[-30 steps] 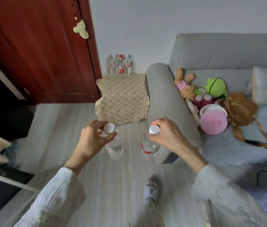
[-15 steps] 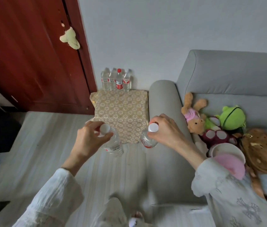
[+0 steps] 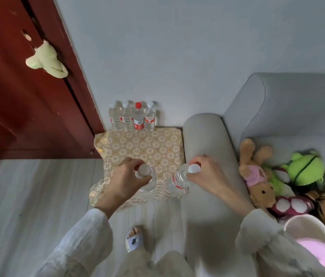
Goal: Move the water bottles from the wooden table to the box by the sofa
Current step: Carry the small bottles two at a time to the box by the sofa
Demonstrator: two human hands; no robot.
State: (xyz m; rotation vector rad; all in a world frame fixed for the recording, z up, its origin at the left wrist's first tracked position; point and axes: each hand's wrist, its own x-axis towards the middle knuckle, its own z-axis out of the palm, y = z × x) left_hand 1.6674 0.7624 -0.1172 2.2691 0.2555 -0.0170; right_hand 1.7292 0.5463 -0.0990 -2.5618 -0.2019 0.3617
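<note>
My left hand [image 3: 124,181] grips a clear water bottle [image 3: 147,181] by its neck, just under the white cap. My right hand [image 3: 205,176] grips a second clear bottle with a red label [image 3: 178,181] the same way. Both bottles hang over the front part of the box [image 3: 143,150], which is draped in a gold flowered cloth and stands between the door and the sofa arm. Several water bottles [image 3: 132,117], one with a red cap, stand in a row at the box's back edge against the wall.
A grey sofa [image 3: 207,148] lies to the right, its rounded arm touching the box. Plush toys [image 3: 257,176], a green frog plush [image 3: 305,168] and a pink-lidded pot [image 3: 313,242] sit on its seat. A red wooden door [image 3: 17,96] is at left. My slippered foot [image 3: 134,238] stands on pale floorboards.
I have walked closer to the box. Both hands, each still gripping a bottle, have moved forward from above the floor to above the box's front part.
</note>
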